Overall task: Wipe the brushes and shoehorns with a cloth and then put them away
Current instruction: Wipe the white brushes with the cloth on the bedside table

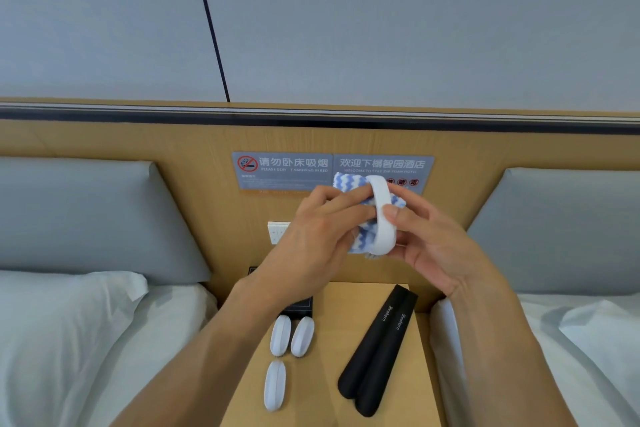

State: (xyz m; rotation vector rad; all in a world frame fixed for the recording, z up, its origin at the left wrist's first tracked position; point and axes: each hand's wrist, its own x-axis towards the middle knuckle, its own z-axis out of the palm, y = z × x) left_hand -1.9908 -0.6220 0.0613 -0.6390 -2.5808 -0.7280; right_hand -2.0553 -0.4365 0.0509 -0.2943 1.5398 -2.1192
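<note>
White brush (pixel 383 215), oval and smooth-backed, is held up in the air over the far end of the wooden nightstand (pixel 329 322), in front of the grey notice plate (pixel 332 170) on the headboard panel. The right hand (pixel 426 243) pinches it, thumb on the near side of its back and fingers curled behind it; a few bristles show under its lower end. The left hand (pixel 322 229) grips a blue-and-white zigzag cloth (pixel 360 218) and presses it against the left side of the brush, the cloth bunched between the fingers and sticking out above and behind the brush.

Below, on the nightstand, three more white brushes lie on the left: two side by side (pixel 292 334) and one nearer (pixel 275 385), apart from them. To the right lie two black shoehorns (pixel 379 350), touching along their length, broad ends near, narrow ends far and angled to the right. A dark flat item (pixel 304 305) lies just beyond the pair of brushes, partly hidden by the left forearm. Beds with white pillows stand at the left (pixel 69 322) and right (pixel 588 340).
</note>
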